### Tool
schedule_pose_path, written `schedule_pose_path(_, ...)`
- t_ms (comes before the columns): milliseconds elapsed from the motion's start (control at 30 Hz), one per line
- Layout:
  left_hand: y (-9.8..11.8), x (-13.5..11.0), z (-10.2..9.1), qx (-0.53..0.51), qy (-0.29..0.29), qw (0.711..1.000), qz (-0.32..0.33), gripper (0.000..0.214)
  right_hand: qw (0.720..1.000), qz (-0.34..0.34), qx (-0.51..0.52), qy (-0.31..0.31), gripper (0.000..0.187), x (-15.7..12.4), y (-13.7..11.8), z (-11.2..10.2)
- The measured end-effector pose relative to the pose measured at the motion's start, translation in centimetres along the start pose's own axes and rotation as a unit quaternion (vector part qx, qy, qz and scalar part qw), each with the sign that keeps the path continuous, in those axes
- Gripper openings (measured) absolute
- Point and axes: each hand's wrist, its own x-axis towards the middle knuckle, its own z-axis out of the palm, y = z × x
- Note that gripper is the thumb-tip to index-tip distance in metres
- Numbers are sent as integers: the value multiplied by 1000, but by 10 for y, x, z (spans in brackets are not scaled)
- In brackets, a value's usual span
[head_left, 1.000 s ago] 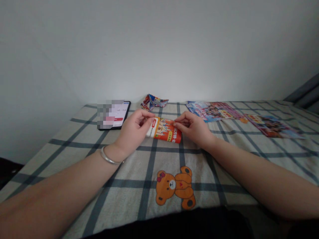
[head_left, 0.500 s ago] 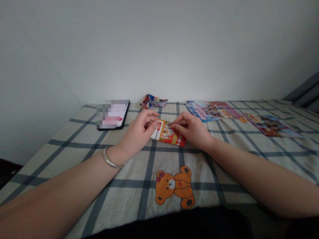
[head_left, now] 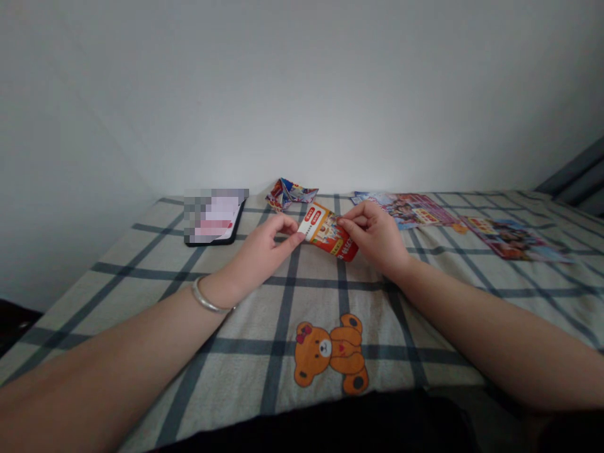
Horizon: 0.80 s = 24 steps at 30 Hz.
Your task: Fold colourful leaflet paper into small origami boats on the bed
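Between my hands is a small flat printed packet (head_left: pixel 326 234), red and orange with a white end and cartoon figures. My left hand (head_left: pixel 268 242), with a silver bangle on its wrist, pinches the white end between thumb and fingers. My right hand (head_left: pixel 375 236) pinches the upper right edge of the packet. The packet is tilted, its right end lower, with its printed face toward me. My right fingers cover part of its right side.
A phone (head_left: pixel 226 217) lies at the back left. A crumpled colourful wrapper (head_left: pixel 290 192) sits by the wall. Printed leaflets (head_left: pixel 410 209) and another leaflet (head_left: pixel 514 238) lie at the right. The checked cloth (head_left: pixel 236 377) carries a printed bear (head_left: pixel 330 352).
The packet has been raised a little and turned, showing more of its white end. My right hand has moved slightly right and up with it.
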Motion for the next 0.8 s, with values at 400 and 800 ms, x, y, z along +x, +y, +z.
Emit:
schedule_pose_path(400,-7,5,-6,55,-89,990,-92,23,995,-30,-89,-21,13,3,3,-7)
schedule_pose_path(800,-4,0,-2,-54,-7,997,-60,18,989,-36,-72,-124,8,-8,-7,2)
